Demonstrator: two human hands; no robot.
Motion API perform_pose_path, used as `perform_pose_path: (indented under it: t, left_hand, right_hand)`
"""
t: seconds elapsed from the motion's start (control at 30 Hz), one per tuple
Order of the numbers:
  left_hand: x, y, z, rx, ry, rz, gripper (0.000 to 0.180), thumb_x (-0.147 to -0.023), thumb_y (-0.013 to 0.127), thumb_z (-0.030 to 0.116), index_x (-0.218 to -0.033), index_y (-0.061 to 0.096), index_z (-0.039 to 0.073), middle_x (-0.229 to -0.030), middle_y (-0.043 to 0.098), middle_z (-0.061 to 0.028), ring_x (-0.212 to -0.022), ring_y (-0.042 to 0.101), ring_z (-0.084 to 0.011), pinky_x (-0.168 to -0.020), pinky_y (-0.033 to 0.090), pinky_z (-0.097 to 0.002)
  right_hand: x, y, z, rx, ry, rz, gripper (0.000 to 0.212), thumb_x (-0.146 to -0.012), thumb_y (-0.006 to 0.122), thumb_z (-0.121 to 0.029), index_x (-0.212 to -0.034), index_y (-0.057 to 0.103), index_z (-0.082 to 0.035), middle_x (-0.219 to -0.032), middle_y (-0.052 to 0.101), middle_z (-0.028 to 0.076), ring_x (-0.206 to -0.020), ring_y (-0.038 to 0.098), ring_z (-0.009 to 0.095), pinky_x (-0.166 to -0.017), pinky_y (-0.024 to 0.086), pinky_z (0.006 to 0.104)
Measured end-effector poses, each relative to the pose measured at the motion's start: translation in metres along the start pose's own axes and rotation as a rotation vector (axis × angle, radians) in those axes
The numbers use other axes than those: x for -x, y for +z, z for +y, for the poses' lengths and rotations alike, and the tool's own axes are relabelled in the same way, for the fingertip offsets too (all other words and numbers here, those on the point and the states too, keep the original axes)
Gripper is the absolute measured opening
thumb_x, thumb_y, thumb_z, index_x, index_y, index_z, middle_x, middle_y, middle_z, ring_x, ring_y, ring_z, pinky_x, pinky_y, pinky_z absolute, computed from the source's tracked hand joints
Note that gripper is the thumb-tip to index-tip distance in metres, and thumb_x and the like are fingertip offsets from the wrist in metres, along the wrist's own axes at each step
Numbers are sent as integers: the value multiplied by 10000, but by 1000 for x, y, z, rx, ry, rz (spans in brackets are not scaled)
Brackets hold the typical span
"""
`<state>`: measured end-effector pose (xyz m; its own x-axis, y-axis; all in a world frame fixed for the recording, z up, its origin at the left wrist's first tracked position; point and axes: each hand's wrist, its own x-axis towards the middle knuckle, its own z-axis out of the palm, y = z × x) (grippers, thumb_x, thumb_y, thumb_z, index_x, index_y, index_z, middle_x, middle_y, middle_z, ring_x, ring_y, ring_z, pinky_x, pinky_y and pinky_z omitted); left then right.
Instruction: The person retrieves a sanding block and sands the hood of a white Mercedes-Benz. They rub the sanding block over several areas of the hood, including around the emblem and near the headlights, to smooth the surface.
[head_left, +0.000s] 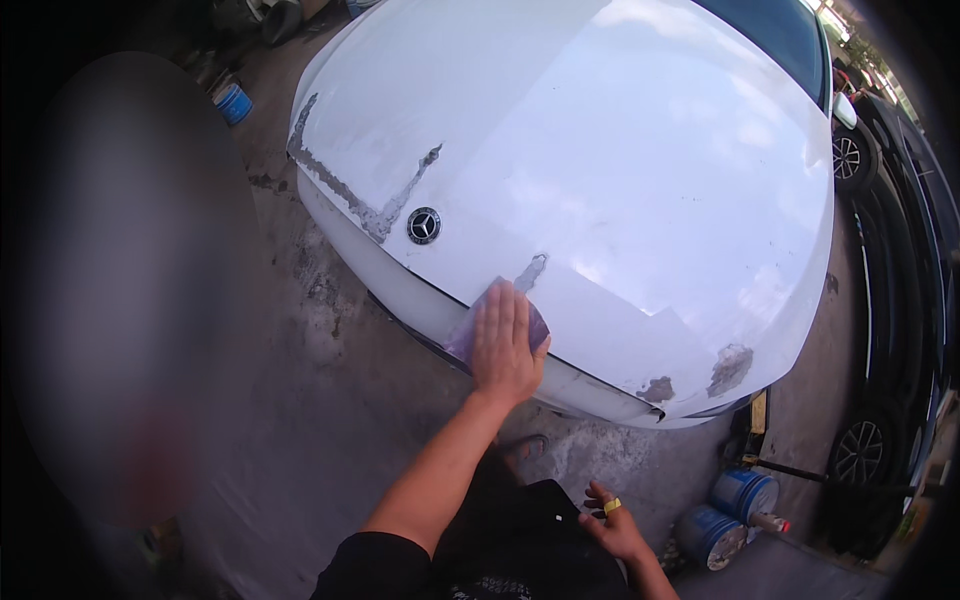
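Note:
My left hand [505, 345] lies palm down on a purple sheet of sandpaper [540, 322], pressing it to the front edge of a white car hood [640, 210]. The fingers point away from me, and the thumb sits by the sheet's right edge. Just beyond the fingertips a grey filler patch [535, 270] shows on the paint. Low in front of my body hangs my right hand [615, 522], its fingers loosely bent and apart, with a yellow band round one finger. Nothing shows in it.
More rough grey patches mark the hood's left edge [345, 195] and its front right corner [732, 368]. A round emblem [424, 226] sits near the front. Blue buckets [745, 495] stand at the lower right, another blue bucket [233, 103] at the far left. A dark car [910, 250] is parked rightward.

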<state>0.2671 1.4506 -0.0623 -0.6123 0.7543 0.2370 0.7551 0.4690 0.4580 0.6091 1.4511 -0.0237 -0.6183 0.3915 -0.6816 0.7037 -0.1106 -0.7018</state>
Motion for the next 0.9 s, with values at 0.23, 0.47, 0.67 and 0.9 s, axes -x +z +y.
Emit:
perform_pose_path:
  t: [0.23,0.47,0.67,0.9]
  left_hand:
    - [10,5,19,-1,90,-89,812,-928,571,379,-1527,203,-28,-1615,121,-222,-1509,93,-344,-1214,76,-466]
    - [-78,-9,15,-106,147,-109,801,-939,559,395,-1530,206,-14,-1623,134,-179,-1514,84,-304,-1218,77,-445]
    - [-59,-11,18,-56,251,-190,790,-933,571,383,-1520,230,-21,-1620,151,-174,-1517,84,-285,-1219,81,-436]
    - [-26,15,40,-73,288,-161,775,-947,538,407,-1516,239,-26,-1619,156,-174,-1516,85,-286,-1219,78,-441]
  right_hand:
    - [2,0,-1,56,-11,17,674,-897,675,-253,-1443,387,16,-1384,519,235,-1251,548,333,-1034,444,391]
    - [-4,2,1,25,-26,18,697,-896,674,-261,-1458,367,14,-1386,519,236,-1250,550,330,-1036,442,401]
    - [1,3,7,-35,-25,66,696,-895,675,-262,-1454,370,19,-1387,518,236,-1247,554,324,-1032,446,403]
    - [-3,8,1,-39,-19,60,688,-896,681,-262,-1441,380,33,-1409,497,238,-1257,546,328,-1042,437,397]
